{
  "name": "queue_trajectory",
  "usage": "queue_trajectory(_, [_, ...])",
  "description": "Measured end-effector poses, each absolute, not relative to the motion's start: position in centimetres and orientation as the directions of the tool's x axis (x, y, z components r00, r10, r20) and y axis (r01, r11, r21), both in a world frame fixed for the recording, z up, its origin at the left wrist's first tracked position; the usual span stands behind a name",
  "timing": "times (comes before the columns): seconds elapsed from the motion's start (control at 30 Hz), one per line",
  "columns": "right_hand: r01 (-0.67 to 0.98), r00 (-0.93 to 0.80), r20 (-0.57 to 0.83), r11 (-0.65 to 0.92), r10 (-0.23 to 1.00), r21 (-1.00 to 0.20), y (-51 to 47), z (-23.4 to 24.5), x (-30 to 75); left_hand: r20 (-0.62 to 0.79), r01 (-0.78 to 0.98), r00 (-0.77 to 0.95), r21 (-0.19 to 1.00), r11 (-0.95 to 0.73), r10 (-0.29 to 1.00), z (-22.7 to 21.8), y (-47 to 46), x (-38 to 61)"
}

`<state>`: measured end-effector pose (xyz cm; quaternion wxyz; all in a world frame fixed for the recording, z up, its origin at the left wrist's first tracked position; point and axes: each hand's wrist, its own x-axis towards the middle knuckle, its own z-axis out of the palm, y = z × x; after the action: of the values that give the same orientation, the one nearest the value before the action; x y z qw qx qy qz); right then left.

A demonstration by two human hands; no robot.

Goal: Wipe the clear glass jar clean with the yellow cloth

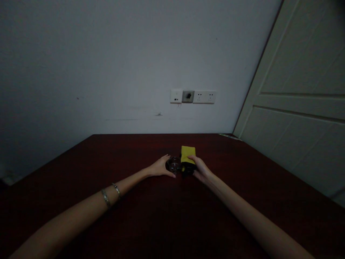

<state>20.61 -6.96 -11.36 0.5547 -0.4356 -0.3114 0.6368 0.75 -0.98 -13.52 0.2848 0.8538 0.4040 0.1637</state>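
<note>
A small clear glass [174, 165] stands on the dark red table [134, 216], near its middle. My left hand [160, 167] curls round the glass from the left, thumb and fingers against its side. Right beside the glass lies a yellow cloth or sponge [188, 154] with a dark underside. My right hand [199, 168] grips that yellow piece at its near end, fingers closed over it. Two bracelets [111, 193] sit on my left forearm.
A white wall rises behind the table, with a row of sockets and a switch [193, 96]. A white door [299, 108] stands along the table's right side. A thin flat item [229, 136] lies at the table's far right corner.
</note>
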Motion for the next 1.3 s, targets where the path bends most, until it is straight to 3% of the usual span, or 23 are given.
queue_trajectory(0.17, [-0.434, 0.012, -0.183, -0.16, 0.983, -0.887, -7.0, -9.4, 20.6, 0.144, 0.527, 0.608, 0.661, -0.533, 0.781, -12.2, -1.0, 0.8])
queue_trajectory(0.37, [-0.459, 0.055, -0.092, -0.057, 0.994, -0.887, -6.3, -5.0, 21.3, 0.328, 0.218, 0.624, 0.798, -0.561, 0.709, -8.6, 0.1, 2.0])
queue_trajectory(0.53, [-0.481, 0.096, -0.013, 0.035, 0.995, -0.876, -5.7, -1.9, 22.2, 0.346, -0.035, 0.606, 0.911, -0.411, 0.717, -5.5, 1.6, 4.0])
queue_trajectory(0.67, [-0.549, 0.14, 0.022, 0.096, 0.99, -0.831, -5.8, -0.5, 22.2, 0.369, -0.205, 0.586, 0.929, -0.309, 0.722, -4.4, 2.4, 4.9])
queue_trajectory(0.83, [-0.552, 0.185, 0.043, 0.14, 0.982, -0.822, -5.9, -0.6, 21.7, 0.364, -0.291, 0.608, 0.929, -0.229, 0.705, -4.5, 2.8, 4.9])
queue_trajectory(1.03, [-0.545, 0.205, 0.017, 0.129, 0.979, -0.828, -5.7, -1.7, 21.3, 0.299, -0.27, 0.645, 0.95, -0.157, 0.703, -4.9, 3.2, 4.6])
queue_trajectory(1.3, [-0.548, 0.196, 0.016, 0.123, 0.981, -0.827, -6.1, -1.1, 20.9, 0.361, -0.437, 0.57, 0.894, -0.099, 0.738, -5.3, 3.1, 4.3])
